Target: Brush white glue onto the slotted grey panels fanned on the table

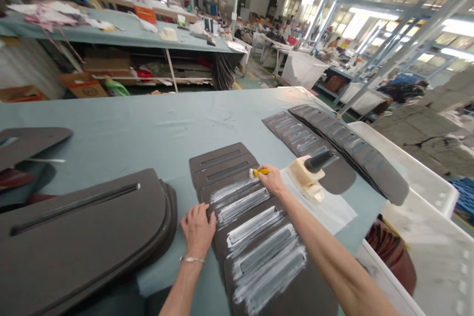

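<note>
My right hand (272,180) is closed around the yellow handle of a small brush (256,173) with pale bristles. Its bristles are at the right end of a slot on one of the overlapping dark grey panels (242,185). White, glue-like streaks cover the slots on the nearer panels, while the two farthest slots look unsmeared. My left hand (198,229) rests at the left edge of these panels, fingers spread and holding nothing. Right of my right hand, a cream plastic container (305,177) with a black cylinder (320,160) on it stands on a white sheet (340,210).
A thick stack of larger slotted panels (92,227) lies at the left. More overlapping, streaked panels (344,143) lie at the far right of the blue-green table (148,123). White bins (437,247) stand beyond its right edge. Another cluttered table (129,34) is behind.
</note>
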Tool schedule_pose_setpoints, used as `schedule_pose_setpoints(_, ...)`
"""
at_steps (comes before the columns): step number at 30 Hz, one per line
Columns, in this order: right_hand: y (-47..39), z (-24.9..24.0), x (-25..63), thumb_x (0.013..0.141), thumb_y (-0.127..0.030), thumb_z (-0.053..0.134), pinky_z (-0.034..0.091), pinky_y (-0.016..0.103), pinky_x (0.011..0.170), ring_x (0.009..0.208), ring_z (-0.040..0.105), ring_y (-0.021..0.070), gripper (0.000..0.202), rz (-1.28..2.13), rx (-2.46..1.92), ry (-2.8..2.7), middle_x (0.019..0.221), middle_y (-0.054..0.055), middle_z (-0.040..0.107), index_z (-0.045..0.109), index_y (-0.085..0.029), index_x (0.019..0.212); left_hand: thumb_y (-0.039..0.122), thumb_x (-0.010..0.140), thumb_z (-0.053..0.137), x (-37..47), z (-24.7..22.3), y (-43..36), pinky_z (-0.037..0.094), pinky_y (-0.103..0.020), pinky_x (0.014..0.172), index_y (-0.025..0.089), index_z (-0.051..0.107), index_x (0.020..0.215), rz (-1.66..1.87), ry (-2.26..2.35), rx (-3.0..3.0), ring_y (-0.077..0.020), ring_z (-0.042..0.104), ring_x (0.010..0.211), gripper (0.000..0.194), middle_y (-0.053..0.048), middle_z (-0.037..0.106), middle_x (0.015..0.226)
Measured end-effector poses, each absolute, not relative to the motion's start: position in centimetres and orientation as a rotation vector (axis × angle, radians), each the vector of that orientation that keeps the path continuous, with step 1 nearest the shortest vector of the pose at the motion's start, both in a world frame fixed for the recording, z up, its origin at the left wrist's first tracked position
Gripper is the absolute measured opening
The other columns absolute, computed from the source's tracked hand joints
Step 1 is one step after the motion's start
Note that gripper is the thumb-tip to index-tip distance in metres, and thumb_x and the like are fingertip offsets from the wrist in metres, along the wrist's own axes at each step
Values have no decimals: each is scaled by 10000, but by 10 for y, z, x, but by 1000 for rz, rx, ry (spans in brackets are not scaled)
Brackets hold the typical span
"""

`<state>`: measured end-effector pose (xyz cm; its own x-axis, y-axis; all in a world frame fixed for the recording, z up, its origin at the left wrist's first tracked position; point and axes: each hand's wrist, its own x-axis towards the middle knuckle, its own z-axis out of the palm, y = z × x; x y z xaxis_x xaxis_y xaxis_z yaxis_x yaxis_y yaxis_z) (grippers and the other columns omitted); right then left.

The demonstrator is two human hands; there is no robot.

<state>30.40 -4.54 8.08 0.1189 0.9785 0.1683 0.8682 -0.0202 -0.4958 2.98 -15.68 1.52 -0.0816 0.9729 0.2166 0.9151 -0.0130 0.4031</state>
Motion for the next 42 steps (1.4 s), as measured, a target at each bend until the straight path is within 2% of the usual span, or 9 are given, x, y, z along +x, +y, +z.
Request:
schedule_pose_setpoints(6, -58, 87, 257, 730, -212, 525, 422, 244, 695, 713, 601, 165, 188, 296, -1881, -1672, 785, 36, 684, 690, -190, 818, 249, 839, 468, 32, 16, -156, 314, -393, 901, 200, 568, 1018, 685, 2148, 2002, -246, 493, 1072, 211, -76, 607, 1076)
schedule_pose_setpoints(9, -78, 78, 199, 733, -226, 535, 428, 215, 678, 689, 597, 135, 179, 591, -1540, -1797, 793, 4, 680, 686, -205, 828, 258, 842, 468, 31, 15, -157, 312, -391, 901, 201, 566, 1022, 678, 2144, 2012, -243, 497, 1066, 213, -74, 610, 1062)
schedule_pose_setpoints(12, -87, 66, 182, 713, -227, 535, 421, 201, 619, 632, 577, 120, 181, 784, -1465, -1808, 728, -16, 663, 691, -207, 802, 283, 857, 456, 30, 14, -160, 306, -391, 902, 207, 562, 1032, 679, 2128, 2035, -239, 499, 1067, 219, -72, 608, 1091)
schedule_pose_setpoints(15, -80, 64, 232, 682, -240, 519, 405, 211, 566, 574, 546, 126, 207, 671, -1677, -1659, 643, -19, 631, 694, -195, 783, 300, 864, 449, 29, 14, -161, 302, -389, 906, 204, 560, 1038, 688, 2124, 2043, -241, 492, 1078, 228, -74, 602, 1115)
schedule_pose_setpoints(19, -85, 90, 335, 665, -298, 524, 422, 245, 612, 608, 564, 154, 222, 296, -1923, -1409, 665, 12, 647, 691, -175, 744, 336, 872, 434, 28, 15, -160, 311, -382, 889, 195, 556, 1044, 668, 2121, 2054, -244, 494, 1062, 254, -77, 599, 1104)
schedule_pose_setpoints(25, -153, 136, 431, 674, -385, 539, 401, 250, 560, 567, 562, 170, 327, 69, -2047, -1018, 656, 45, 658, 702, -139, 814, 363, 879, 402, 23, 12, -153, 338, -369, 842, 210, 563, 1028, 597, 2097, 2080, -240, 517, 977, 267, -60, 598, 1041)
schedule_pose_setpoints(30, -201, 142, 484, 684, -374, 474, 384, 281, 584, 592, 580, 217, 345, -181, -2308, -783, 601, 78, 644, 705, -131, 763, 393, 865, 404, 23, 4, -148, 370, -371, 806, 212, 569, 1025, 625, 2126, 2073, -253, 532, 916, 292, -69, 599, 1024)
schedule_pose_setpoints(35, -195, 114, 493, 695, -373, 462, 398, 277, 599, 609, 599, 216, 346, -59, -2319, -750, 594, 62, 645, 703, -150, 805, 432, 848, 427, 28, 4, -155, 366, -388, 857, 228, 549, 1037, 699, 2045, 2170, -262, 515, 993, 303, -55, 570, 1144)
schedule_pose_setpoints(42, -201, 93, 489, 704, -427, 469, 409, 281, 604, 576, 591, 200, 391, 3, -2262, -790, 554, 21, 618, 690, -160, 885, 388, 832, 463, 37, 7, -161, 356, -402, 856, 208, 535, 990, 669, 2176, 2004, -267, 493, 1025, 250, -71, 554, 1146)
